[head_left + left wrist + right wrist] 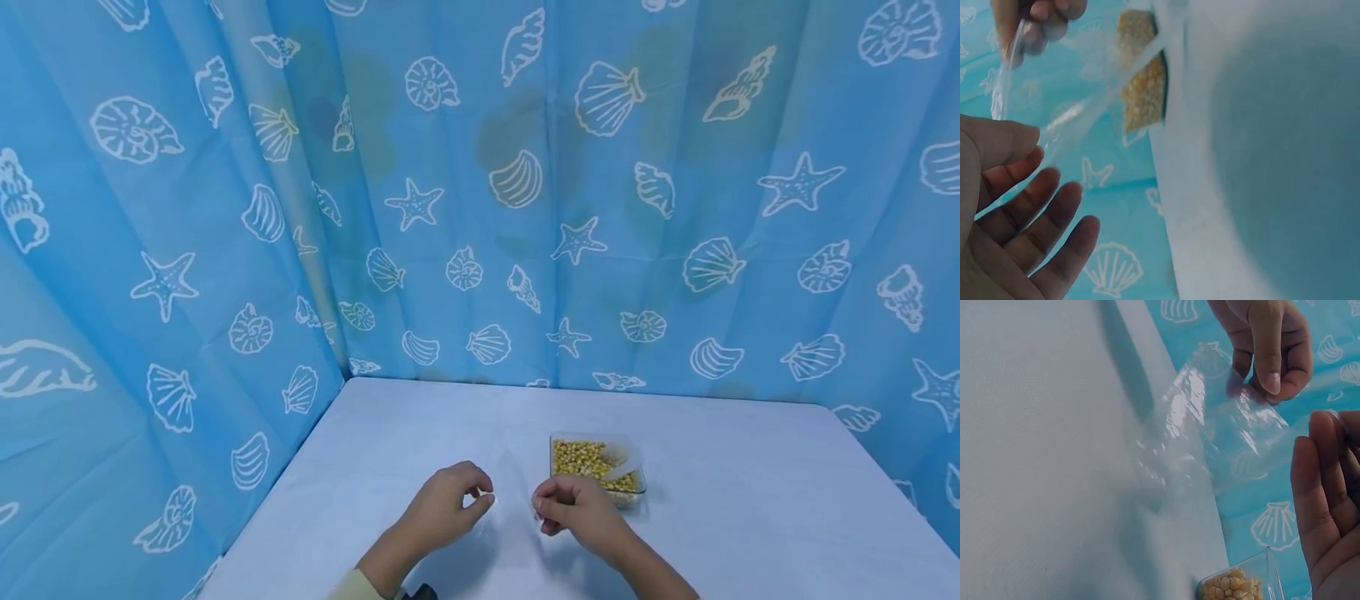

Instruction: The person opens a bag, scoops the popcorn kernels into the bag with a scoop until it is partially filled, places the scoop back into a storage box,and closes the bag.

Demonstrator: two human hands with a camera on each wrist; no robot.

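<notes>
A clear plastic bag hangs between my two hands above the table. My left hand pinches one side of its upper edge between thumb and fingers. On the other side, my right hand pinches the edge with its fingertips. In the left wrist view, the bag's upper edge runs taut from one hand to the other. Nothing shows inside the bag. Just beyond my right hand stands a clear box of yellow corn kernels, its near left part hidden by that hand.
A whitish translucent piece lies on the kernels at the right of the box. The white-covered table meets a blue shell-print curtain at the back and left. A small dark object shows by my left wrist.
</notes>
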